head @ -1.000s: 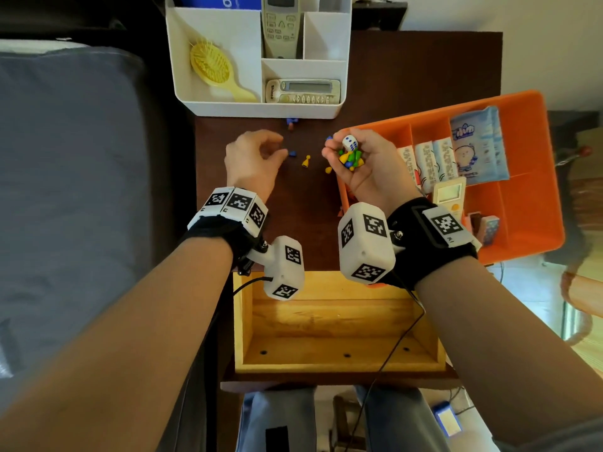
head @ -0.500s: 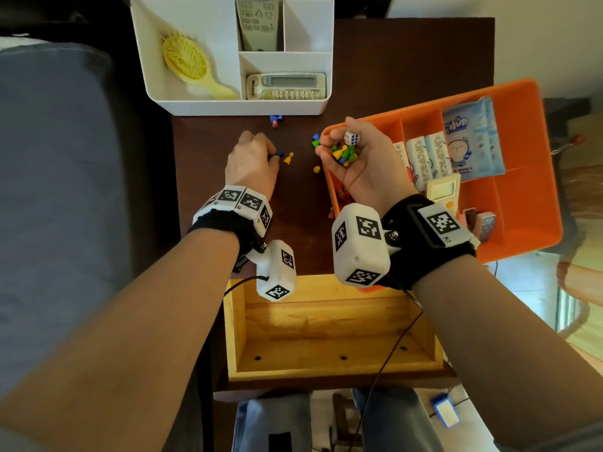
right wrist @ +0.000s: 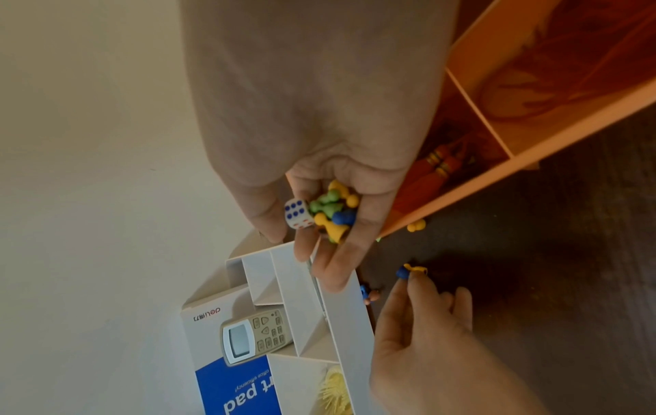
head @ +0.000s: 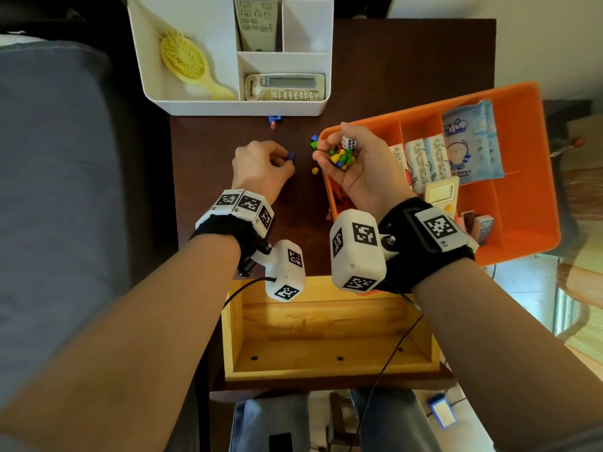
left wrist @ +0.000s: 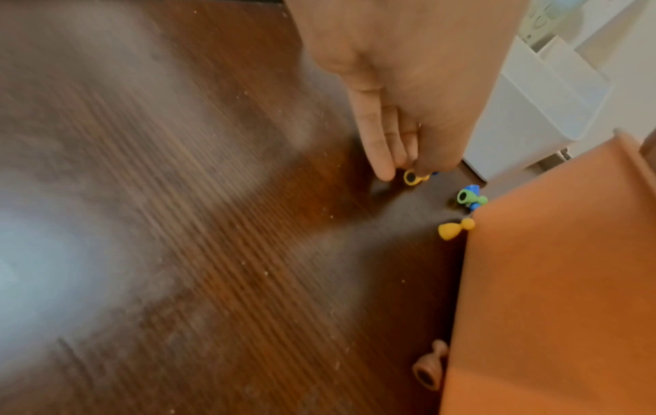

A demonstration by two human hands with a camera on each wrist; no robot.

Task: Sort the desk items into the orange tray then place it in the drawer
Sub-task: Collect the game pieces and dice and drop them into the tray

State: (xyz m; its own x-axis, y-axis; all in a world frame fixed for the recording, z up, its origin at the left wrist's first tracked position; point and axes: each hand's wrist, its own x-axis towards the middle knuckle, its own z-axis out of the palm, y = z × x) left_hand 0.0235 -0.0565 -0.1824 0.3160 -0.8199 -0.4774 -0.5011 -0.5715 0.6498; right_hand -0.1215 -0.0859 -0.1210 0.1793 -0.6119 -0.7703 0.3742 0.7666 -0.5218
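My right hand (head: 339, 158) is cupped palm up over the near-left corner of the orange tray (head: 522, 203), holding a white die (head: 348, 142) and several coloured game pawns (right wrist: 332, 210). My left hand (head: 284, 159) hovers just over the dark desk and pinches a blue pawn (head: 291, 155) and a yellow pawn (left wrist: 413, 177) between its fingertips. Loose pawns lie on the desk by the tray's left edge: a yellow one (head: 315, 171), a green and a blue one (left wrist: 470, 198), and a brown one (left wrist: 429, 365). Two more pawns (head: 274, 122) lie by the white organizer.
A white organizer (head: 228, 107) at the desk's far edge holds a yellow hairbrush (head: 187, 65) and two remotes (head: 285, 87). The orange tray holds wipe packs (head: 470, 141), a small remote (head: 440, 195) and erasers. The wooden drawer (head: 326, 331) stands pulled out below my wrists.
My left hand reached forward onto the desk and picked up the blue and yellow pawns. My right hand stays cupped with its pawns and die by the tray corner.
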